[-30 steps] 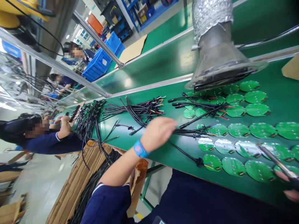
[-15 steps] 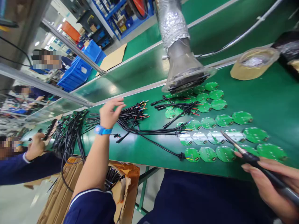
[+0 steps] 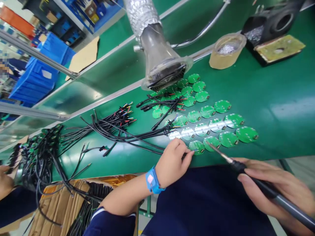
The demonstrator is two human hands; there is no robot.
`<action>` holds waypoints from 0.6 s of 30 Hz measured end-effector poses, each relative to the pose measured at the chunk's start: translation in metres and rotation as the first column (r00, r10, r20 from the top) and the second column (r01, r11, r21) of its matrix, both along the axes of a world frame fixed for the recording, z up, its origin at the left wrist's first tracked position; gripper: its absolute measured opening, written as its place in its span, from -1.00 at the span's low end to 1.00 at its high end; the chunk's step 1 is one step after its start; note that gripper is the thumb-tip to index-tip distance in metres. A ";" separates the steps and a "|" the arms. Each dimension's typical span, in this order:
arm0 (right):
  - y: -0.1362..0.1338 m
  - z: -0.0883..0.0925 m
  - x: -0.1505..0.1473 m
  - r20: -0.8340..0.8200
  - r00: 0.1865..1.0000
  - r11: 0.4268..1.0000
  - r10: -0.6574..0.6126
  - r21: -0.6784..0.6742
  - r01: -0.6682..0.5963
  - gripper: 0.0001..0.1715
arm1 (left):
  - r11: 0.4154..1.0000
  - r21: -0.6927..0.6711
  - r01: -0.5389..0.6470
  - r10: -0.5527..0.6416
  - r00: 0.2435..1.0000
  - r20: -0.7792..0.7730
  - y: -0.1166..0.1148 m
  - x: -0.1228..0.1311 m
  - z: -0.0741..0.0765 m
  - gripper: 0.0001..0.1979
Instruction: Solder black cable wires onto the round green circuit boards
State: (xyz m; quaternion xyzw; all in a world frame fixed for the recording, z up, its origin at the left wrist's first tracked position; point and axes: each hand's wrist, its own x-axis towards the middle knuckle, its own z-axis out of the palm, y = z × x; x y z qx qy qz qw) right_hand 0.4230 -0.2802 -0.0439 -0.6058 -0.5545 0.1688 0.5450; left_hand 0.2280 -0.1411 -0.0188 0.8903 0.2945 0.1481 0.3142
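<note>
My left hand (image 3: 172,160), with a blue wrist strap, rests at the near edge of the green bench, fingers pinched on a black cable end beside a round green circuit board (image 3: 197,146). My right hand (image 3: 273,190) grips a soldering iron (image 3: 248,172) like a pen; its metal tip points at the near row of round green boards (image 3: 228,139). More such boards lie in rows behind. A bundle of black cables with coloured wire ends (image 3: 115,126) stretches across the bench to the left of my left hand.
A silver fume duct with a clear hood (image 3: 162,62) hangs over the far boards. A tape roll (image 3: 226,52) and a black iron stand with a yellow sponge (image 3: 273,29) sit far right. A cardboard box of cables (image 3: 73,203) stands below left, beside a co-worker's hand (image 3: 5,182). Blue crates (image 3: 36,78) are behind.
My left hand came back from the cable bundle to the near board row and closed on a cable end. The soldering iron tip moved left toward that board. The view swung right.
</note>
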 end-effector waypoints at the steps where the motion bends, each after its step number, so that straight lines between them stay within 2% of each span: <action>1: -0.003 0.001 -0.001 0.048 0.998 0.999 0.036 0.015 -0.037 -0.65 | 1.000 0.027 0.014 -0.013 1.000 -0.018 -0.002 0.000 -0.005 -0.91; 4: -0.007 0.006 -0.006 0.113 0.990 0.994 0.089 0.053 -0.096 -0.64 | 0.994 0.080 0.068 -0.064 0.997 -0.045 -0.002 0.000 -0.010 -0.92; 8: -0.005 0.010 -0.014 0.123 0.991 0.996 0.046 0.068 -0.054 -0.74 | 0.991 0.096 0.089 -0.084 0.995 -0.056 0.000 0.000 -0.010 -0.90; 14: 0.000 0.004 -0.020 0.151 0.988 0.995 0.015 0.095 -0.030 -0.76 | 0.991 0.099 0.093 -0.087 0.994 -0.069 0.000 0.000 -0.013 -0.91; 18: 0.002 0.004 -0.022 0.185 0.983 0.997 0.013 0.068 -0.026 -0.82 | 0.990 0.109 0.092 -0.086 0.995 -0.059 0.000 -0.002 -0.014 -0.92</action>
